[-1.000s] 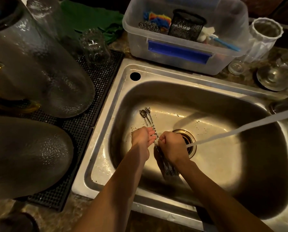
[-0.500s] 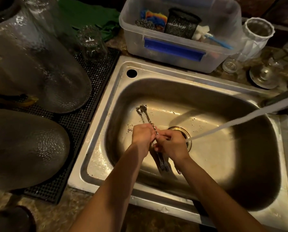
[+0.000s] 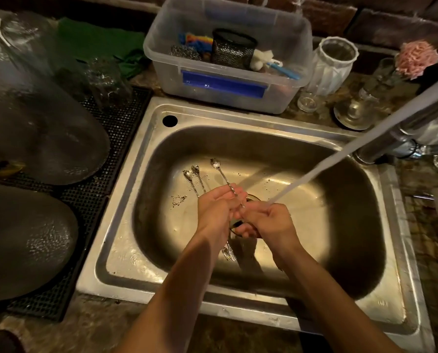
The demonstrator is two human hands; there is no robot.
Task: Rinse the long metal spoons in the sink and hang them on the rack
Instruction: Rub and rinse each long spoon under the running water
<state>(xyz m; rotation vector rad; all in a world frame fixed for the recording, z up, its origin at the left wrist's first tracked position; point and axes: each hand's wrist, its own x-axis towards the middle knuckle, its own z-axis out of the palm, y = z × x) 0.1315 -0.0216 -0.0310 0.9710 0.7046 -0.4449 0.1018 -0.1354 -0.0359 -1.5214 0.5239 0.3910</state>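
A person rinses three long metal spoons (image 3: pixel 198 180) over a stainless steel sink (image 3: pixel 126 256), both hands meeting above the drain. The spoons are slim and silvery, with small oval bowls and thin twisted stems; forked ends (image 3: pixel 228 252) show below the left wrist. Two spoons lie side by side, bowls pointing up and to the left toward the sink's far wall, their long axes running diagonally from the hands. The third spoon (image 3: pixel 221 175) fans out to the right of the pair, its bowl also aimed at the far wall, its stem crossing the fingers.

The left hand (image 3: pixel 216 210) is curled around the stems and grips the bundle. The right hand (image 3: pixel 266 221) curls in beside it, fingers touching the stems; how many spoons it grips cannot be told. A stream of water (image 3: pixel 340 154) slants down from the faucet (image 3: pixel 401 131) at right and strikes the hands.

Dark specks dot the sink floor near the spoon bowls. Behind the sink stands a clear plastic tub (image 3: pixel 284 80) holding scrubbers and a black mesh cup (image 3: pixel 232 49).
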